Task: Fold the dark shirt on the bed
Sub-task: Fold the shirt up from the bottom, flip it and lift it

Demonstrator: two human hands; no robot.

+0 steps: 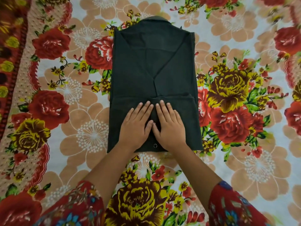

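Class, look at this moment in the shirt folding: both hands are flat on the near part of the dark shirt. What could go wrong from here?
1. Both hands, left hand and right hand, press only the middle of the dark shirt; lifting them may let the bottom fold spring open.
2. The diagonal creases above could get pressed in crooked.
3. The snap at the near edge may snag a finger.

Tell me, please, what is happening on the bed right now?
A person is folding a dark shirt on a floral bedsheet. The sides are already folded in and the bottom is turned up. The left hand and right hand lie flat, side by side, on that lower fold. The collar points away.
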